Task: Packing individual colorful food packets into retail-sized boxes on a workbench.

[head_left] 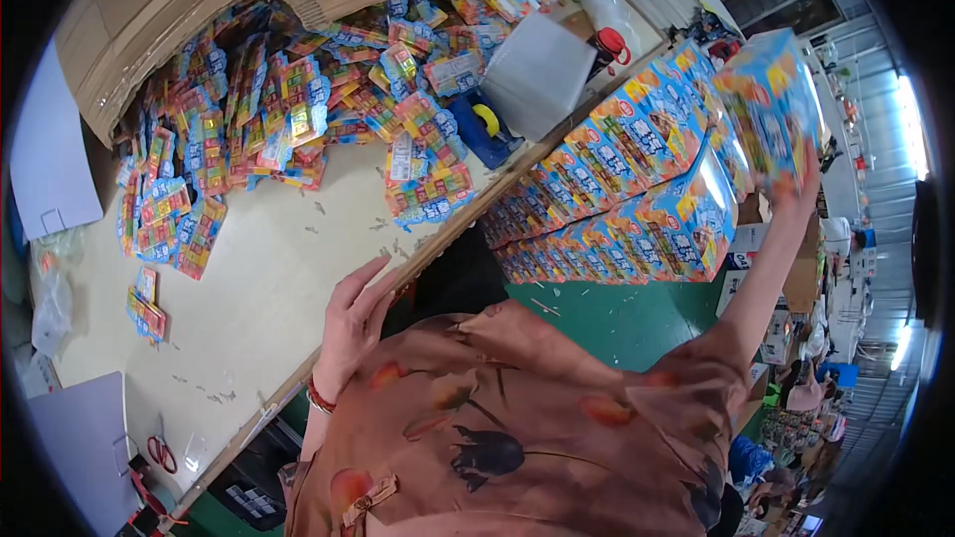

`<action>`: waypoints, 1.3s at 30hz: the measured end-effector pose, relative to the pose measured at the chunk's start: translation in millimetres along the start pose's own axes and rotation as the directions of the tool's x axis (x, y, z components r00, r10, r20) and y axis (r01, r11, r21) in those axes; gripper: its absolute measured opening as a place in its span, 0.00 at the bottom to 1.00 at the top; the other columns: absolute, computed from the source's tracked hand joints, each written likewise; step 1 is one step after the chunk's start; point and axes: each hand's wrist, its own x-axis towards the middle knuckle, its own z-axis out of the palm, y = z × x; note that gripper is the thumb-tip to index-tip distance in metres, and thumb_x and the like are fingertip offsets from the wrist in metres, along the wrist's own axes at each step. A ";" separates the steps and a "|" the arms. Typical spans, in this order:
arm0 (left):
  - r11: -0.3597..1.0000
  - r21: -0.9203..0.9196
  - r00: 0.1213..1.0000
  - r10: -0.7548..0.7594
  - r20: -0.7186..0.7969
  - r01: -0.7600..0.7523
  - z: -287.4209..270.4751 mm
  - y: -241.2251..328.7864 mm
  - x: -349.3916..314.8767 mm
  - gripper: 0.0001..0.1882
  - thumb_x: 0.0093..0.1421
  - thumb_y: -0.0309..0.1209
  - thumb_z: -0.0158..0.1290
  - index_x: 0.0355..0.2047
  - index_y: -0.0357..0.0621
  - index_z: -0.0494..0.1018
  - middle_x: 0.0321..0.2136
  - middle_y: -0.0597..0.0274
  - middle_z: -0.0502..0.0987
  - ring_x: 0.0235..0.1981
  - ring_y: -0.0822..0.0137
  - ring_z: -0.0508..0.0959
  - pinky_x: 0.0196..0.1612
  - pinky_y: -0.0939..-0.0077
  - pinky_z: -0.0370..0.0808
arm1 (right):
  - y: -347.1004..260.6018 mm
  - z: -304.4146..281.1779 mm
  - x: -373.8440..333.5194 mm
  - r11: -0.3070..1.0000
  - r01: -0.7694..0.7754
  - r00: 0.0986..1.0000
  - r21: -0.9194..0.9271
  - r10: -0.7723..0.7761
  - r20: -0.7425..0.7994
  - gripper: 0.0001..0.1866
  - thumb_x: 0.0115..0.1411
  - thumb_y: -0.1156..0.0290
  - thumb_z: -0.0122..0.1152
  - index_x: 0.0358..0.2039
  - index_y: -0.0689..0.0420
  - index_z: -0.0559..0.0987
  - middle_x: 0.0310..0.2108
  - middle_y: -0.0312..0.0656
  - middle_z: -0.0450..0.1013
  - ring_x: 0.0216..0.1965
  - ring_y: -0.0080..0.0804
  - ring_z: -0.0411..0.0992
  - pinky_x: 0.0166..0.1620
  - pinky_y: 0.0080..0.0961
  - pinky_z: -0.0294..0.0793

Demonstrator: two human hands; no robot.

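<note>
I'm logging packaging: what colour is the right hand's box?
The box is mostly blue, with orange patches; best seen in the head view.

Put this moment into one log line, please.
left hand: at table edge | right hand: holding blue box | table: piled colourful packets | beside table: stacked boxes

Printed lettering, too small or blurred for sure reading, on the held box, stacked boxes and colourful packets

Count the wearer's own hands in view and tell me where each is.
2: the left hand is at the table's wooden edge; the right hand is out to the right, holding a colourful box. Neither is hidden.
</note>
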 end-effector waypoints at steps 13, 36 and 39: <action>0.982 -0.018 0.982 -0.190 0.022 0.190 17.5 -2.2 -10.9 0.17 0.56 0.18 0.53 0.46 0.44 0.75 0.49 0.55 0.73 0.47 0.56 0.74 0.47 0.69 0.73 | 24.3 -5.2 -44.4 0.982 -0.169 0.975 0.086 0.179 -0.128 0.21 0.61 0.62 0.54 0.51 0.60 0.73 0.49 0.42 0.72 0.49 0.36 0.71 0.52 0.42 0.70; 0.715 0.627 0.904 0.015 0.427 -0.308 123.8 -60.0 36.4 0.45 0.49 0.19 0.51 0.67 0.51 0.47 0.66 0.53 0.48 0.68 0.51 0.46 0.66 0.50 0.43 | 226.6 -344.0 -468.6 0.621 -0.782 0.624 -0.062 0.779 -0.059 0.38 0.50 0.72 0.62 0.61 0.63 0.60 0.46 0.42 0.71 0.43 0.28 0.73 0.44 0.23 0.75; 0.688 0.660 0.917 0.018 0.399 -0.301 120.4 -50.3 38.2 0.45 0.46 0.18 0.51 0.66 0.50 0.48 0.66 0.52 0.48 0.68 0.50 0.44 0.66 0.49 0.43 | 334.5 -337.1 -467.6 0.604 -0.777 0.566 0.178 0.794 -0.222 0.37 0.53 0.77 0.62 0.62 0.64 0.57 0.42 0.44 0.73 0.40 0.29 0.74 0.42 0.24 0.76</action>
